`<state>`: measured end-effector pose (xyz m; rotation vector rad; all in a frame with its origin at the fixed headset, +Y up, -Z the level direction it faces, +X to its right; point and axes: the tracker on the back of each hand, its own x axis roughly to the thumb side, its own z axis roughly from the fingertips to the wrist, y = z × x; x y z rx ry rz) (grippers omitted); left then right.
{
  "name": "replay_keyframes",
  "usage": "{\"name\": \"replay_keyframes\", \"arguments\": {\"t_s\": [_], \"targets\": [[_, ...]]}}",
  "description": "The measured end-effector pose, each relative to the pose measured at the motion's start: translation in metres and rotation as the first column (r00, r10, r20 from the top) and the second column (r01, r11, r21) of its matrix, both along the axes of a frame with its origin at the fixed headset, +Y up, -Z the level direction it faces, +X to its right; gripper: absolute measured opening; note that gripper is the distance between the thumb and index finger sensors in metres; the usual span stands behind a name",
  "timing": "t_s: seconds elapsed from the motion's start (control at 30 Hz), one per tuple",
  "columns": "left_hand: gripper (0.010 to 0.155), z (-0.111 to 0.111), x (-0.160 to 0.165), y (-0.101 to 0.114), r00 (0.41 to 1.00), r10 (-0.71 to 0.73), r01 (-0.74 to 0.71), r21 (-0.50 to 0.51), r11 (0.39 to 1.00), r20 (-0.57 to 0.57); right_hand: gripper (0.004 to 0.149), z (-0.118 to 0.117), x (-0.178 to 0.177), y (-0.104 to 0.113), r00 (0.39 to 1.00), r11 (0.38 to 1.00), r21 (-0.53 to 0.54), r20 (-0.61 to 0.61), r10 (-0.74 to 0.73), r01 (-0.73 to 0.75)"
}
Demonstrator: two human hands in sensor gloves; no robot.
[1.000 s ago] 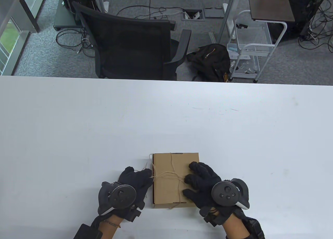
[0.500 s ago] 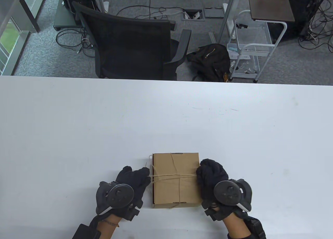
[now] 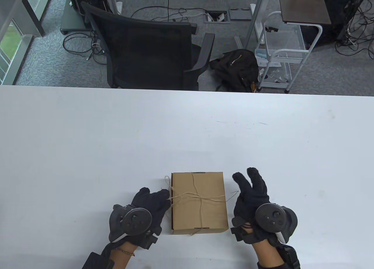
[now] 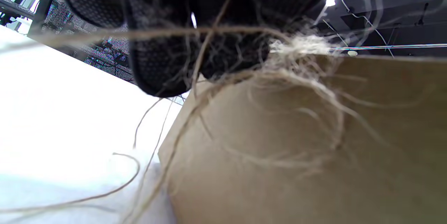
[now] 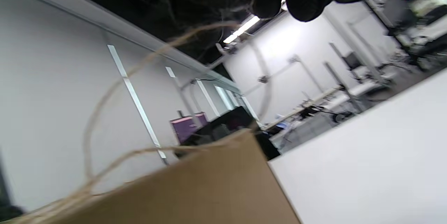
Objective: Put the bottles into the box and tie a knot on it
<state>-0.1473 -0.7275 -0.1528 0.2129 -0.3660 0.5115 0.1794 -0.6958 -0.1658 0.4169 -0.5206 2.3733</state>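
Note:
A shut cardboard box [image 3: 198, 203] lies near the table's front edge, with thin twine [image 3: 194, 197] crossed over its lid. No bottle shows. My left hand [image 3: 163, 197] sits against the box's left edge and pinches the twine there. In the left wrist view its fingers [image 4: 157, 59] press frayed twine [image 4: 300, 45] at the box [image 4: 297, 147] corner. My right hand [image 3: 248, 178] hovers just right of the box, fingers spread and straight. A loose twine end [image 3: 233, 194] sticks out beside its palm. The right wrist view shows the twine [image 5: 104, 101] arching over the box [image 5: 209, 189] toward the fingertips [image 5: 307, 4].
The white table [image 3: 117, 134] stretches wide on all sides of the box. Beyond its far edge stand a black office chair [image 3: 146, 46], a dark bag [image 3: 236, 67] on the floor and a white wire cart [image 3: 280, 55].
My right hand pulled the twine taut to the right across the lid, then let go and spread its fingers. The twine now lies slack. The left hand has stayed put.

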Motion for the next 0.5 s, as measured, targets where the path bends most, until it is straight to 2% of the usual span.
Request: {"name": "replay_keyframes", "arguments": {"t_s": [0.07,0.13,0.2,0.23,0.3,0.37,0.43,0.5], "targets": [[0.047,0.0,0.001,0.0,1.0,0.0,0.0,-0.002,1.0,0.003,0.054,0.006,-0.014,0.003,0.993,0.998,0.061,-0.112,0.04,-0.034],[0.047,0.0,0.001,0.0,1.0,-0.005,0.005,-0.003,1.0,0.006,0.051,0.009,-0.029,-0.001,0.972,0.994,0.028,-0.207,0.111,-0.108],[0.047,0.001,0.002,0.0,1.0,-0.004,0.004,-0.001,1.0,0.01,0.064,0.009,-0.039,-0.007,0.948,0.982,-0.038,-0.272,0.168,-0.185],[0.047,0.001,0.002,0.0,1.0,-0.004,0.004,-0.001,1.0,0.012,0.067,0.009,-0.042,-0.01,0.947,0.978,-0.055,-0.267,0.181,-0.202],[0.047,0.001,0.003,0.0,1.0,-0.011,0.011,0.0,1.0,0.018,0.063,0.007,-0.051,-0.017,0.891,0.942,-0.07,-0.355,0.283,-0.327],[0.047,0.001,0.003,0.0,1.0,-0.013,0.013,0.001,1.0,0.018,0.072,0.009,-0.053,-0.02,0.908,0.948,-0.101,-0.336,0.251,-0.3],[0.047,0.002,0.004,-0.001,1.0,-0.013,0.013,0.0,1.0,0.021,0.075,0.008,-0.056,-0.021,0.9,0.947,-0.106,-0.358,0.248,-0.303],[0.047,0.001,0.004,-0.001,1.0,-0.015,0.015,-0.001,1.0,0.022,0.071,0.009,-0.057,-0.022,0.896,0.944,-0.083,-0.35,0.273,-0.32]]}}
